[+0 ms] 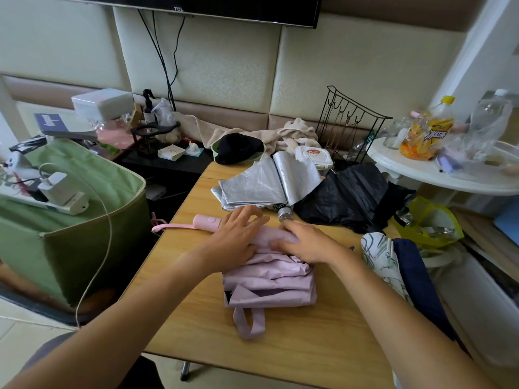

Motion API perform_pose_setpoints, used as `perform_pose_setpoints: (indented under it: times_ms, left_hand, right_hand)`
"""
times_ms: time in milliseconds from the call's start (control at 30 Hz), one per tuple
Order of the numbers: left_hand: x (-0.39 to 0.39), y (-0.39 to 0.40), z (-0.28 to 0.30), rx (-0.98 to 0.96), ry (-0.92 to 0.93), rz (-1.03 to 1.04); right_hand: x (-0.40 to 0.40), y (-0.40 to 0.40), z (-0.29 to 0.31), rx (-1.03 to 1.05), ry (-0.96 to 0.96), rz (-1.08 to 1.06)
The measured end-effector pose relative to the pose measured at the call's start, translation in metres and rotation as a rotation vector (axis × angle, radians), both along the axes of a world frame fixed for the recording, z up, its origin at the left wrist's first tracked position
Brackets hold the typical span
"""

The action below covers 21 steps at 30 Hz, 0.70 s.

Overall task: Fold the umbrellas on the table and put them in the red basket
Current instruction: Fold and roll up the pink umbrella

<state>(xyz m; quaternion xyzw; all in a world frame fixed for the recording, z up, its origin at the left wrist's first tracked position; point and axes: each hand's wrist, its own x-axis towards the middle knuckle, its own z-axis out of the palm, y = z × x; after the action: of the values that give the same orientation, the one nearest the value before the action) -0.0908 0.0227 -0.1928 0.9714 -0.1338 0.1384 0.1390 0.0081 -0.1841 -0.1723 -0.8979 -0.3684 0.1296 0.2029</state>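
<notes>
Centre frame: left hand [237, 237] and right hand [307, 241] press flat, fingers relaxed, on pink umbrella [269, 273] lying on wooden table [280, 346]; silver umbrella [266, 183] behind.

I see a lived-in home: a TV [185, 4] on a padded wall [230, 66], towels [252, 133], snack bottles [438, 122] and a charger [53, 186] crowd around the small wooden table [280, 346].
</notes>
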Motion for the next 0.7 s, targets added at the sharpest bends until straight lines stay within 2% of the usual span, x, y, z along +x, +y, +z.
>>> perform_pose_setpoints:
  times_ms: [67, 100, 200, 300, 367, 467, 533, 700]
  left_hand:
    - [-0.011, -0.014, 0.008, -0.118, -0.178, -0.036]
    - [-0.017, -0.021, 0.015, -0.169, -0.203, -0.058]
    - [-0.031, -0.042, 0.021, -0.222, -0.112, -0.109]
    - [-0.039, -0.052, 0.011, -0.169, 0.022, -0.120]
    - [-0.042, -0.056, 0.008, -0.141, 0.043, -0.126]
    - [-0.040, -0.070, 0.011, -0.233, 0.037, 0.067]
    - [-0.035, -0.084, 0.009, -0.225, -0.008, 0.223]
    - [-0.028, -0.112, -0.007, -0.197, -0.080, 0.386]
  right_hand:
    - [0.001, 0.000, 0.002, -0.002, 0.035, 0.017]
    - [0.002, 0.001, 0.003, -0.008, 0.048, 0.018]
    - [0.005, 0.000, 0.001, 0.010, 0.086, 0.000]
    - [0.007, -0.002, -0.002, 0.024, 0.083, 0.003]
    - [0.007, -0.002, -0.003, 0.018, 0.078, 0.005]
    - [0.010, -0.001, -0.004, 0.017, 0.093, 0.000]
    - [0.011, -0.001, -0.002, 0.015, 0.111, 0.005]
    - [0.010, -0.001, 0.000, 0.048, 0.153, -0.003]
